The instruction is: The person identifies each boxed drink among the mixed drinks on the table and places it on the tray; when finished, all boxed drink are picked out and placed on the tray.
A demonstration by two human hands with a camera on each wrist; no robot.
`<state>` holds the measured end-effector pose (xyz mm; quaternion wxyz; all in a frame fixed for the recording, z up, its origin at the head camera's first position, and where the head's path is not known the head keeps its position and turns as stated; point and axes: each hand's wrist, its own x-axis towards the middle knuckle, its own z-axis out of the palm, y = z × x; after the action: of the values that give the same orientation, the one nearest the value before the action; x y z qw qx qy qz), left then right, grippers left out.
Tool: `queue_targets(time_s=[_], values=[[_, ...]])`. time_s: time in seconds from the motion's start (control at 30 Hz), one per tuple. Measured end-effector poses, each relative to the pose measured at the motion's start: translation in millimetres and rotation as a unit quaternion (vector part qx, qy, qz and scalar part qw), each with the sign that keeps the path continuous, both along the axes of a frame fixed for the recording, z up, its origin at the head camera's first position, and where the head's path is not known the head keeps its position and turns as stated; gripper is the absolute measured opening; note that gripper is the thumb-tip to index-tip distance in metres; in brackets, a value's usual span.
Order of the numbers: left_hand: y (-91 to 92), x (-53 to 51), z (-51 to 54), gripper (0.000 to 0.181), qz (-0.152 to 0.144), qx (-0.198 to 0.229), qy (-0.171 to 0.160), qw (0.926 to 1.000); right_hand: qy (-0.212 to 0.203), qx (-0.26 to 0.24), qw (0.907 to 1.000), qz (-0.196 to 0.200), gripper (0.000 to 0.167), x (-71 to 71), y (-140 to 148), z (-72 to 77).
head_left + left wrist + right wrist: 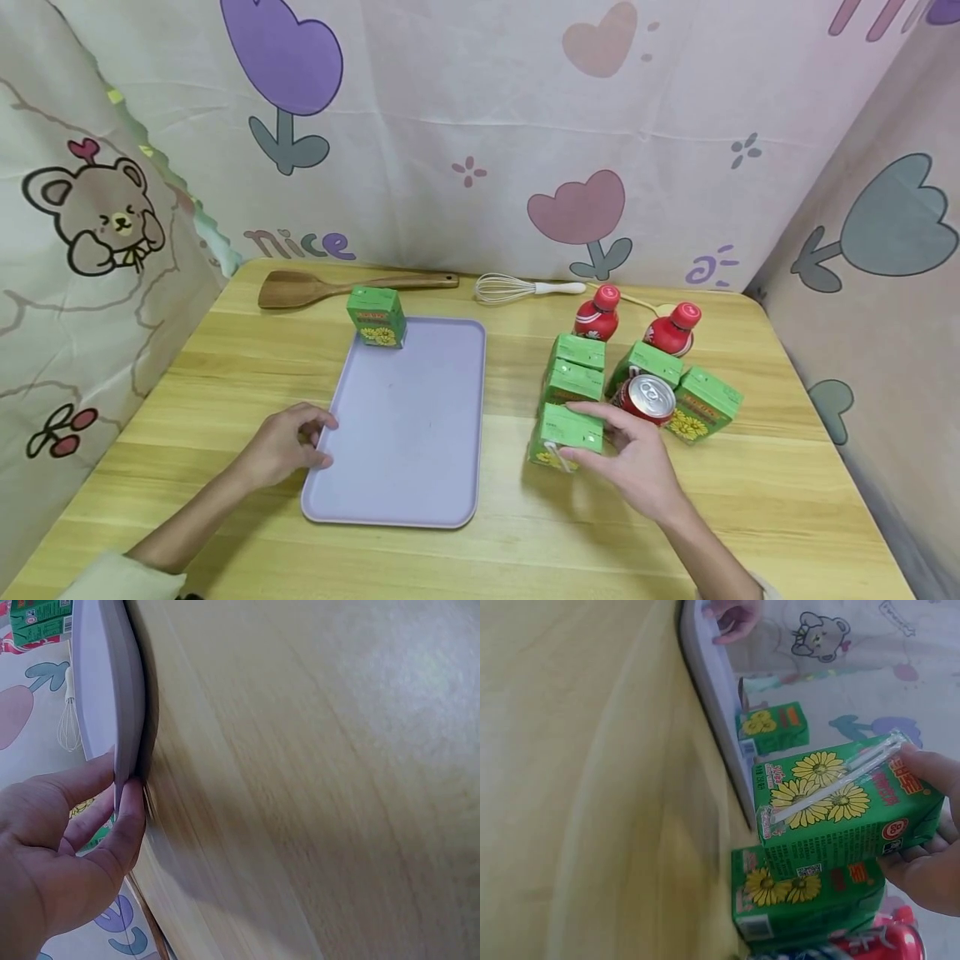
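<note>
The left hand (pixel 281 446) pinches the left rim of the lilac tray (pixel 408 425); in the left wrist view its thumb and fingers (pixel 129 806) lie on both sides of the rim. A green drink carton (pixel 377 318) stands at the tray's far left corner. To the right of the tray, the right hand (pixel 637 462) holds a green carton (pixel 567 437) with a straw on its front, between thumb and fingers. In the right wrist view this carton (pixel 847 810) is beside another green carton (pixel 810 896). Whether it touches the table cannot be told.
Behind the held carton stand more green cartons (pixel 705 404), a red can (pixel 649 400) and two red bottles (pixel 597 313). Along the back edge lie a wooden spatula (pixel 296 289), a whisk (pixel 506 288) and a yellow utensil (pixel 633 299), partly hidden by the bottles.
</note>
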<state>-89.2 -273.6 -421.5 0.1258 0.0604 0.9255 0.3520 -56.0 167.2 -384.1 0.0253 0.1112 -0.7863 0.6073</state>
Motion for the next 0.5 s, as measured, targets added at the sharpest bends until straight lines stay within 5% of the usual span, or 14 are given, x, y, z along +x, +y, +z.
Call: queue_targets(time_s=[0.5], values=[[-0.1, 0.4, 0.2, 0.039, -0.001, 0.002, -0.004, 1.0000, -0.009, -0.006, 0.9998, 0.015, 0.048, -24.7, -36.1, 17.8]])
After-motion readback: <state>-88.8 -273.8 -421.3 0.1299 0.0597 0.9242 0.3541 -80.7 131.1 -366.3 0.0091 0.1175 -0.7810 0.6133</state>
